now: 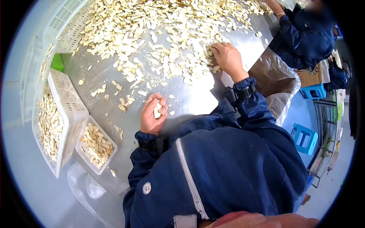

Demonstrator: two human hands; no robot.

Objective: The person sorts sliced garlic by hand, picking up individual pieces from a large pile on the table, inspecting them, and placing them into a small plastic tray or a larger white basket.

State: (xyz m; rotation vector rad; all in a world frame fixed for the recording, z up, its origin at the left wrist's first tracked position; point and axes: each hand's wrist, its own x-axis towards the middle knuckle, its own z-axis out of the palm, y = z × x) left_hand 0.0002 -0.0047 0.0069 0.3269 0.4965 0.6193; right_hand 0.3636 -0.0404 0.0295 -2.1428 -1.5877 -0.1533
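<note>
My left hand (153, 114) is raised palm up near my body, its fingers curled around a few pale dried slices (157, 110). My right hand (229, 60) reaches down to the right edge of a spread of the same slices (178, 41) on the metal table (190, 97). Its fingers are bent and pressed together among the slices; what lies between the fingertips is hidden. Small loose slices and crumbs lie around my left hand.
At left stand a large white perforated basket (68, 97) and a small white tray (110, 152), both holding slices. A clear plastic bag (283, 78) hangs at the table's right edge. A blue stool (305, 138) stands beyond. Another person (304, 38) works at upper right.
</note>
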